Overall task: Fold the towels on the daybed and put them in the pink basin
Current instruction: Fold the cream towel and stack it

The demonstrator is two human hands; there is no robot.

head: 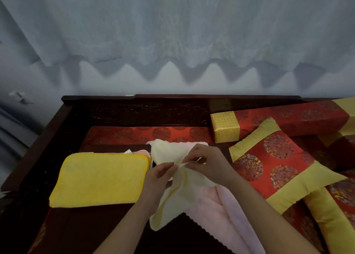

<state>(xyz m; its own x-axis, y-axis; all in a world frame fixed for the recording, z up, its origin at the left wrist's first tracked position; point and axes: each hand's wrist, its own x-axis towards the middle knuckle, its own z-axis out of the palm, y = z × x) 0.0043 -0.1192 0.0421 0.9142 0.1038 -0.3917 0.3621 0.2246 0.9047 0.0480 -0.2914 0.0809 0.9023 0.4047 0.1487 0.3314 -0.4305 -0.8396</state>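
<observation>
Cream towel pinched between left hand, right hand

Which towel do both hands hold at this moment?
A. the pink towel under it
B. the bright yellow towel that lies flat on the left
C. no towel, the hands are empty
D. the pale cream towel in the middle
D: the left hand and the right hand both pinch an edge of the pale cream towel, while the bright yellow towel lies untouched.
</observation>
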